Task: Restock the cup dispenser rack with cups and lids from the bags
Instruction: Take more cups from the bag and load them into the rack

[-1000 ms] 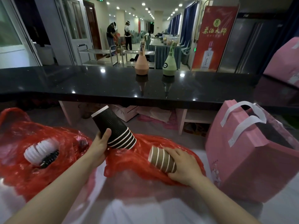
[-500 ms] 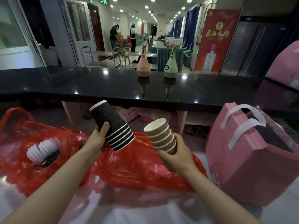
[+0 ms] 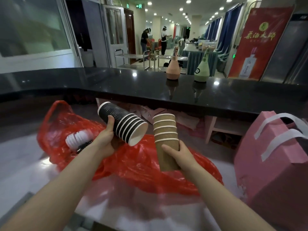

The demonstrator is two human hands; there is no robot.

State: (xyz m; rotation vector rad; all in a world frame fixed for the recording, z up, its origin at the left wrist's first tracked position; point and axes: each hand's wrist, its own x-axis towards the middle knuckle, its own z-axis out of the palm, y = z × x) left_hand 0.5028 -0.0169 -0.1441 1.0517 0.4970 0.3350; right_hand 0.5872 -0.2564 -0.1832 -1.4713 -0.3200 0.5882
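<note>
- The left hand (image 3: 106, 142) grips a stack of black ribbed cups (image 3: 122, 125), thumb up along the side, the stack tilted with its open white mouths facing down and to the right.
- The right hand (image 3: 180, 153) grips a stack of tan ribbed cups (image 3: 165, 137) low on its side, fingers curled round it; the stack stands roughly upright, just beside the black one and not touching it.
- Both stacks hang above a crumpled red plastic bag (image 3: 141, 164) spread over a pale, glossy work surface (image 3: 21, 164).
- Inside the bag's left part lies a row of white lids (image 3: 78, 139) with a darker stack beside it; what the darker items are is unclear.
- A pink paper bag (image 3: 273, 172) with white handles stands at the right edge of the surface, well apart from the hands.
- Behind runs a raised black stone counter (image 3: 116, 84), polished enough to mirror the ceiling lights.
- On it stand a terracotta-coloured bottle (image 3: 173, 69) and a pale green bottle (image 3: 202, 70), near each other.
- Beyond the counter is a long hall with recessed ceiling lights, blue curtains, steel trolleys (image 3: 133, 60) and a red banner (image 3: 261, 42) at the right.
- Two people stand far back by a table.
</note>
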